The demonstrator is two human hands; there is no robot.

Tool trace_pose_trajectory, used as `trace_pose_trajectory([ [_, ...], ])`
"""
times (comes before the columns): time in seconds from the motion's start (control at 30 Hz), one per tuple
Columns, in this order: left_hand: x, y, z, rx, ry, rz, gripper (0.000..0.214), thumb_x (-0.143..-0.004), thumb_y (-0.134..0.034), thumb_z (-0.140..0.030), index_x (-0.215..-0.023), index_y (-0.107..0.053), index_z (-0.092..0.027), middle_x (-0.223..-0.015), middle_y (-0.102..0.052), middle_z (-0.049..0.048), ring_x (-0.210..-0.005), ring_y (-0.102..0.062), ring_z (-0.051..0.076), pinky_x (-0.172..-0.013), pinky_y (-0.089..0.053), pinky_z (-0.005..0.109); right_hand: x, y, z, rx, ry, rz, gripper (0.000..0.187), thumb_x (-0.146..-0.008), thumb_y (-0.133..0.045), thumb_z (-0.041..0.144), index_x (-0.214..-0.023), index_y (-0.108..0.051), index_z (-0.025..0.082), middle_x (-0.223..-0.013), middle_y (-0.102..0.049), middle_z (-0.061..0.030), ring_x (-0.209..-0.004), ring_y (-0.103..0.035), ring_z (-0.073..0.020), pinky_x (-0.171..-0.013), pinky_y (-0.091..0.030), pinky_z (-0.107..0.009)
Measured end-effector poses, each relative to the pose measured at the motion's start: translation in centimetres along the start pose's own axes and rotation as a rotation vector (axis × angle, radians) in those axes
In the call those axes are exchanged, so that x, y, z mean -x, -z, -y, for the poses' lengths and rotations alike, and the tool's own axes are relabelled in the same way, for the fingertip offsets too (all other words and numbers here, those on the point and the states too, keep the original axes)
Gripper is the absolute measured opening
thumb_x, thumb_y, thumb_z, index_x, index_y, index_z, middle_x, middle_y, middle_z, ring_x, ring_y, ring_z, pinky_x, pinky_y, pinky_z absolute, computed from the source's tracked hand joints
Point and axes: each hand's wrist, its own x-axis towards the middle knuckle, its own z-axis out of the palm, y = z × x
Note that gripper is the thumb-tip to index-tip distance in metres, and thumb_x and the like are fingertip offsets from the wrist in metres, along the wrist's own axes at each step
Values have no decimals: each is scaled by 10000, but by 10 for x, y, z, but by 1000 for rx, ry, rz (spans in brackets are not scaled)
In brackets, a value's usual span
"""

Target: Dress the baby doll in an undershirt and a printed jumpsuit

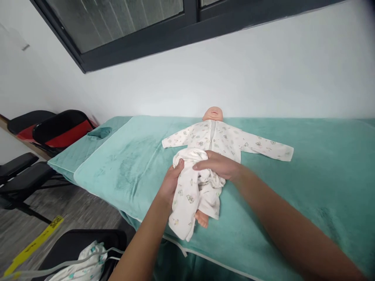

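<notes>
A baby doll (213,114) lies on its back on the green-covered bed, head toward the wall. It wears a white printed long-sleeved top (228,140), both sleeves spread wide. White printed baby pants (187,199) are bunched around the doll's legs, and one bare foot (202,218) shows past a leg opening. My left hand (172,177) grips the pants' left side, thumb on top. Across from it, my right hand (218,166) is closed on the bunched waist cloth. Fingers of both hands are partly hidden by fabric.
The bed's green cover (316,195) extends to both sides of the doll. Black folding chairs (61,128) stand at the left. A near chair (88,236) carries a printed white cloth (90,259) and a pale cable (64,264). Behind the bed are a white wall and a dark-framed window.
</notes>
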Motion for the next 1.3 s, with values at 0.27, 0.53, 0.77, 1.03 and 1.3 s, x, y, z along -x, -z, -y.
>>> trace_pose_trajectory([
  [0.27,-10,12,0,-238,-103,53,556,-636,-864,-356,-1086,-679,-86,-909,-747,125,-765,-703,240,-704,-544,314,-6,-6,-4,-134,44,-148,373,-795,-723,447,-1080,-692,207,-1065,-728,-63,-1000,-673,-241,-823,-540,-329],
  [0.53,7,-1,4,-179,-101,-143,402,-672,-813,-445,-848,-706,-100,-732,-723,83,-641,-660,218,-618,-531,321,10,1,11,329,-36,317,552,-681,-820,392,-1181,-666,218,-1135,-708,-42,-1087,-642,-256,-944,-501,-365],
  [0.77,3,-6,2,-196,-128,-257,501,-678,-802,-501,-940,-714,-84,-735,-728,87,-610,-651,181,-572,-498,261,4,2,-7,184,14,27,496,-743,-763,421,-1171,-664,190,-1102,-714,-79,-1054,-650,-271,-899,-504,-382],
  [1.03,62,-42,17,-72,-113,-390,578,-772,-721,-488,-1215,-650,-124,-1026,-741,156,-889,-715,306,-746,-576,379,2,-1,5,502,-17,137,311,-748,-717,385,-1010,-693,220,-1008,-716,-17,-955,-655,-241,-809,-480,-325],
  [1.3,100,2,81,97,-17,-643,511,-642,-838,-402,-1083,-699,-184,-1078,-738,122,-1066,-673,334,-910,-560,387,1,-13,4,876,-58,255,182,-685,-707,383,-750,-663,218,-825,-682,11,-727,-594,-171,-582,-375,-263],
])
